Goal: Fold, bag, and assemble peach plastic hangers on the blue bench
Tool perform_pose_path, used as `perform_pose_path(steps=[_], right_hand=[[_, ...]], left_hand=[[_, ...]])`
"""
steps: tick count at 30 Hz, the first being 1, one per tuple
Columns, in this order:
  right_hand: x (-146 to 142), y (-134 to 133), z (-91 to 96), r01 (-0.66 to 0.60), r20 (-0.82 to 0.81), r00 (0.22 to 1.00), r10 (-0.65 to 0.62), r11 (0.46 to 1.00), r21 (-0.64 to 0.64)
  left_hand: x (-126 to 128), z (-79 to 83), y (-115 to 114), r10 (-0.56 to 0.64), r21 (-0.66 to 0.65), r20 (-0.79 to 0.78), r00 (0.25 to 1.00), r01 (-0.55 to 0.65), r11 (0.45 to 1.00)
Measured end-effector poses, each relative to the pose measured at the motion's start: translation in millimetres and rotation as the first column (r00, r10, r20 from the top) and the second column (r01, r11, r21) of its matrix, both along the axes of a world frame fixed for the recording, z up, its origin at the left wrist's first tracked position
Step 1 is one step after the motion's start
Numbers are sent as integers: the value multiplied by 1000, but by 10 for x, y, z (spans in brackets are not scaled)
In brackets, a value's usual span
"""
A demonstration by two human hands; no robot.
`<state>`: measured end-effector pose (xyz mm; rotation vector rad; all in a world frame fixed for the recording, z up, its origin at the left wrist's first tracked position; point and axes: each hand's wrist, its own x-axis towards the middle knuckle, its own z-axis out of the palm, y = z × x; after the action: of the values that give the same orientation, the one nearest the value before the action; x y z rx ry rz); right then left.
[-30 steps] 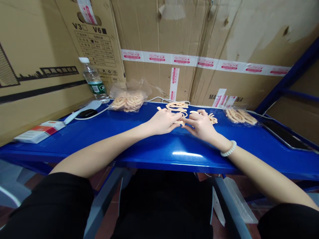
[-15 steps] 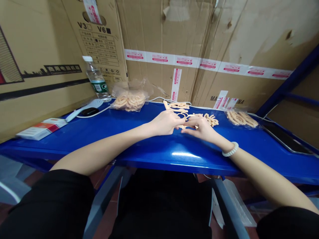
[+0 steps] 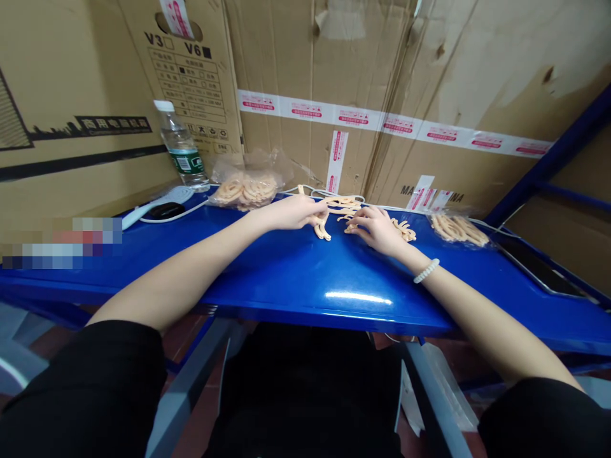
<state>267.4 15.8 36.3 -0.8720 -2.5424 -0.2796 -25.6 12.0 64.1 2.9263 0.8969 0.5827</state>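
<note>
Blue tabletop (image 3: pixel 267 280) is gleaming just this side of both hands, while a pale bracelet (image 3: pixel 426 271) is circling the right wrist. Over to the left hand (image 3: pixel 298 212): it is gripping a bundle of tan strips (image 3: pixel 323 231), fingers curled in tight. Its near end is poking out toward the wearer, slanting slightly toward the right hand, so the long axis is running more away from the body than across. Across a narrow gap, the right hand (image 3: pixel 377 229) is bending its fingers partway, tips meeting some loose strips (image 3: pixel 350 228) (whether it's pinching any, I cannot tell). A small heap (image 3: pixel 405 230) is lying right beside it, well nearer to it than to the left. Longer strips (image 3: pixel 344 210) are lying crosswise beyond the gap. Farther out, bagged strips (image 3: pixel 248 191) are sitting past the left hand, and cardboard (image 3: pixel 296 57) is walling everything off.
</note>
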Motion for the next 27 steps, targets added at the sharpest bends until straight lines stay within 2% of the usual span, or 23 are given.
perform_pose_path(steps=[3,6,10,15,20,23,27], right_hand=[[-58,7,-60,69,75,995,-71,997,25],[-99,-28,-82,136,140,980,-139,990,34],[-91,-34,-47,172,134,976,-172,985,17],[139,30,106,141,3,990,-141,988,-65],[486,54,279,115,-58,990,-127,978,-176],[541,53,275,127,-40,990,-136,977,-169],[355,47,140,44,31,999,-40,988,-151]], left_hand=[[-6,-115,79,-63,-88,-72,995,56,995],[10,-175,99,-110,-54,-83,990,105,993],[15,-184,65,-98,-18,-61,993,97,995],[53,-228,3,-8,27,-59,998,10,1000],[128,-294,-19,-13,13,-105,994,15,1000],[159,-283,-40,-27,14,-130,991,29,999],[179,-255,-63,-40,-1,-136,990,40,999]])
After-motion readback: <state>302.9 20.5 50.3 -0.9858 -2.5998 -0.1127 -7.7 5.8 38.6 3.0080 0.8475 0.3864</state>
